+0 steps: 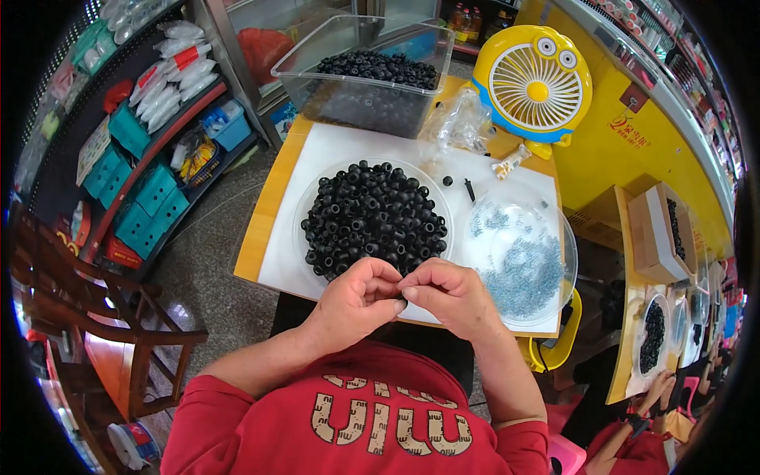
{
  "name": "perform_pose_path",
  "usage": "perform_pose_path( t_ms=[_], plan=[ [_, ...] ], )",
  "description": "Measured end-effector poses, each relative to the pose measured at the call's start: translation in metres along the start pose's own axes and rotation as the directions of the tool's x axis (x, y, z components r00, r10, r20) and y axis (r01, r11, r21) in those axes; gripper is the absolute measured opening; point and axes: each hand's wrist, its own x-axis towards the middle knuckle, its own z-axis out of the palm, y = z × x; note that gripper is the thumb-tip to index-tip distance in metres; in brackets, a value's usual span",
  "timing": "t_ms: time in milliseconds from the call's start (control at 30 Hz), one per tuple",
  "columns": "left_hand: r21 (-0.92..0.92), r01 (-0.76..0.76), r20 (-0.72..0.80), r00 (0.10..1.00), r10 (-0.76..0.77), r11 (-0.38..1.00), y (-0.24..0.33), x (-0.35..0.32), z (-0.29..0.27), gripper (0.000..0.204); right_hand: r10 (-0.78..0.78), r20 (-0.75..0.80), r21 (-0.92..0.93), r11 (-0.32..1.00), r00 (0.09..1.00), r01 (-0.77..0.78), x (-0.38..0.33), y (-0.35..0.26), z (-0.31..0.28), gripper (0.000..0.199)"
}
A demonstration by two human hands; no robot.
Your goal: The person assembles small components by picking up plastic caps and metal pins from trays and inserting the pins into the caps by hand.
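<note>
Black beads (376,214) lie just beyond the left hand (360,299) and right hand (450,297); the 2 pinch a small dark piece (404,300).

The left hand (356,301) meets the right hand (455,299) (both curled).

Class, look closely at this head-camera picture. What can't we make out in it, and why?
All in the head view:
- Whatever is between the left hand and right hand: mostly covered by those hands.
- Lower black pieces in the heap: hidden beneath the top ones.
- Single shapes of the pale blue pieces: too small.
- What the co-worker's hands hold: too small, near the dark rim.
</note>
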Motion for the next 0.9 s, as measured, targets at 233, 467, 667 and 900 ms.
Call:
perform_pose_path(
  t_ms=[233, 467, 667, 900],
  plan=[
    [-0.104, 0.047, -0.022, 0.999, -0.05, 0.993, 0.0, 0.002, 0.001, 0.026, -0.153, -0.054, -0.072, 0.986, 0.987, 0.149, -0.006, 0.01, 0.007, 0.011],
    [-0.252, 0.04, -0.062, 0.996, -0.058, 0.967, 0.003, 0.004, 0.009, 0.025, -0.512, -0.084, -0.558, 0.735, 0.855, 0.386, -0.013, 0.024, 0.016, 0.043],
    [-0.195, 0.127, -0.035, 0.99, -0.137, 0.972, -0.003, 0.0, 0.01, 0.025, -0.704, -0.066, -0.717, 0.526, 0.707, 0.457, -0.014, 0.032, 0.012, 0.045],
    [0.025, 0.196, -0.022, 0.981, -0.195, 0.98, -0.006, -0.003, 0.009, 0.016, -0.741, -0.005, -0.757, 0.441, 0.671, 0.481, -0.017, 0.027, 0.009, 0.04]
  ],
)
